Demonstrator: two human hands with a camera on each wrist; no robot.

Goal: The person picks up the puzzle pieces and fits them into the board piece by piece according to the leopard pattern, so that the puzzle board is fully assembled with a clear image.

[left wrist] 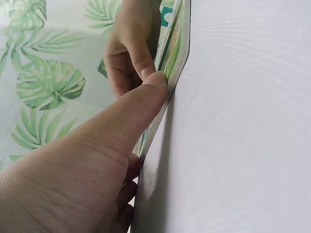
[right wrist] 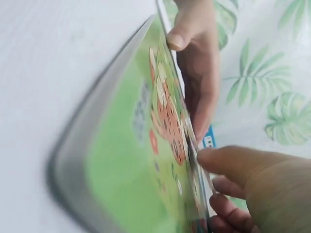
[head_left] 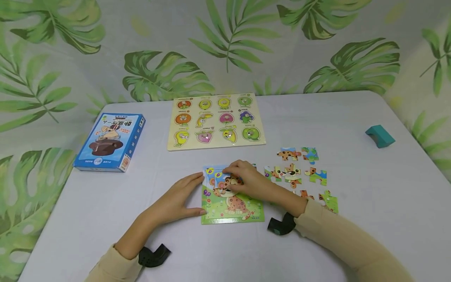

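Observation:
A square puzzle board [head_left: 232,214] with a spotted leopard cub on green grass lies flat on the white table. My left hand [head_left: 172,201] rests along its left edge, thumb and fingers spread and touching the side; in the left wrist view, the left thumb [left wrist: 141,104] lies on the board's rim. Above the board's upper part, my right hand [head_left: 251,181] pinches a puzzle piece [head_left: 220,182] between thumb and fingers. In the right wrist view that piece appears edge-on and thin, close to the board. The right hand hides part of the board's upper right.
Several loose puzzle pieces [head_left: 292,172] lie right of the board, some partly behind the right forearm. A fruit peg board [head_left: 216,121] lies farther back. A blue box [head_left: 105,143] lies at left, a teal block [head_left: 380,136] at far right. Leafy cloth hangs behind.

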